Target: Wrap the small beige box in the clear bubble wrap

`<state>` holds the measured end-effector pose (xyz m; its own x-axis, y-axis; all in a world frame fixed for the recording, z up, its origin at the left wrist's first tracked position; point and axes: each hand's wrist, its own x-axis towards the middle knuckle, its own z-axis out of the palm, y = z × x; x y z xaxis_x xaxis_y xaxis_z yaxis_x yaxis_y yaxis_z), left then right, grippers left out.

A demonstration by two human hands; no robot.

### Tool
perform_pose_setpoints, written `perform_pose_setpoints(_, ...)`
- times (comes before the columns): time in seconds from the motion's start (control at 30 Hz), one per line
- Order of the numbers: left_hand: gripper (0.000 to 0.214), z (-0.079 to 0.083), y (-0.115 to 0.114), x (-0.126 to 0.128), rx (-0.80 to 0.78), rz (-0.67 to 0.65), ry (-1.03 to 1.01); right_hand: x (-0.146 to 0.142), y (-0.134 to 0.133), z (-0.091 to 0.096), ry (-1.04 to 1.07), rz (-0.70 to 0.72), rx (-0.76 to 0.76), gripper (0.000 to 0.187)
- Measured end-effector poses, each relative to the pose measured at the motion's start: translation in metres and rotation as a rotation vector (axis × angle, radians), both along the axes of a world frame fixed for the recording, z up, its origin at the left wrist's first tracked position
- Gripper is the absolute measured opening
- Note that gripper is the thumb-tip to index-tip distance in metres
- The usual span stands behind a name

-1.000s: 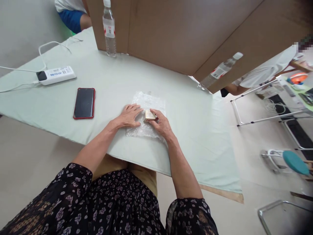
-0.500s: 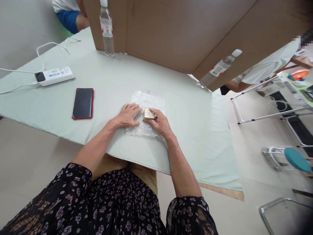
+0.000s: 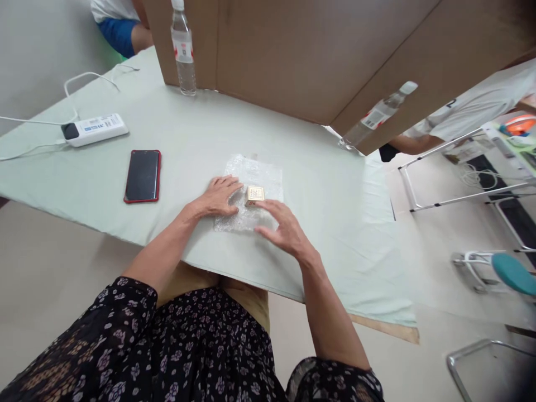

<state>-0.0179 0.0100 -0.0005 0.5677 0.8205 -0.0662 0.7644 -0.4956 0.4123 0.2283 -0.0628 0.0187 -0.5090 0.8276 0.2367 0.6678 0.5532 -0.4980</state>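
Observation:
A small gold-coloured box with printed markings on its top rests on a sheet of bubble wrap near the table's front edge. My left hand lies on the left part of the wrap with its fingers spread, holding nothing, a little apart from the box. To the right, my right hand is open, thumb and fingers parted. Its fingertips are close to the box's lower right corner; whether they touch it I cannot tell.
A phone in a red case and a white power strip with cables lie to the left. Large cardboard panels stand at the back, with one water bottle before them and another bottle at right. People sit beyond.
My right hand has let go of the small box and drawn back toward the lower right, opening its fingers. The box stays on the bubble wrap, and my left hand has hardly moved.

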Motion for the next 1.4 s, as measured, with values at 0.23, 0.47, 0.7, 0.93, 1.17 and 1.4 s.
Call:
perform_pose_setpoints(0.23,0.070,0.000,-0.001,0.004,0.062,0.094,-0.158,-0.015,-0.016,-0.015,-0.244,-0.046,0.122,0.025)
perform_pose_setpoints(0.47,0.045,0.019,-0.008,0.003,-0.087,0.042,-0.630,-0.020,0.025,-0.009,0.122,-0.255,0.150,0.011)
perform_pose_setpoints(0.7,0.033,0.010,-0.011,0.019,-0.029,0.167,-0.693,-0.017,0.058,-0.023,0.525,-0.349,-0.194,0.019)
perform_pose_setpoints(0.93,0.017,0.010,-0.015,0.027,-0.167,0.239,-0.743,-0.029,0.036,-0.023,0.577,-0.373,-0.251,0.022)
perform_pose_setpoints(1.17,0.014,0.013,-0.015,0.019,-0.262,0.229,-0.776,-0.015,0.026,-0.009,0.599,-0.255,-0.481,0.027)
perform_pose_setpoints(1.4,0.014,0.013,-0.015,0.021,-0.274,0.236,-0.801,-0.017,0.028,-0.012,0.612,-0.280,-0.430,0.020)
